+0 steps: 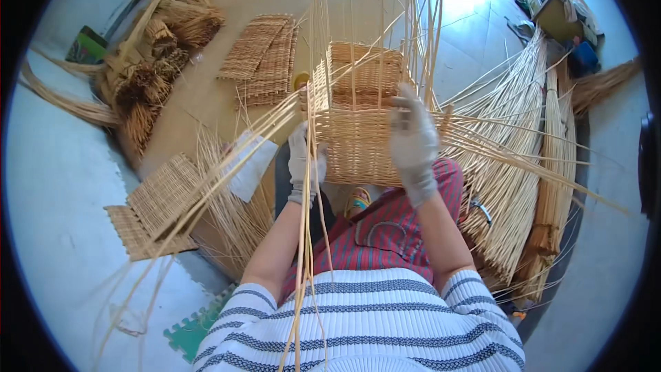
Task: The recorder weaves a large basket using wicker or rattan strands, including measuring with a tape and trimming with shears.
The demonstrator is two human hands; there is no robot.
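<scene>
A half-woven wicker basket [361, 145] is in front of me above my lap, pale tan and boxy, with its hollow showing at the top. Long loose canes [420, 21] stand up from its far and right sides, and others fan out left, right and down towards me. My left hand [304, 158], in a pale work glove, is closed on the basket's left side, partly hidden behind hanging canes. At the right front corner is my gloved right hand [414, 141]. Its fingers point up, slightly blurred, with the thumb apart, against the weave.
Flat woven panels [258, 52] lie on the floor ahead, and more panels [165, 193] at the left. Bundles of straw-coloured strands [155, 62] are heaped at the far left. A large sheaf of thin canes [506, 145] spreads along my right. A white sheet [251, 165] lies left of the basket.
</scene>
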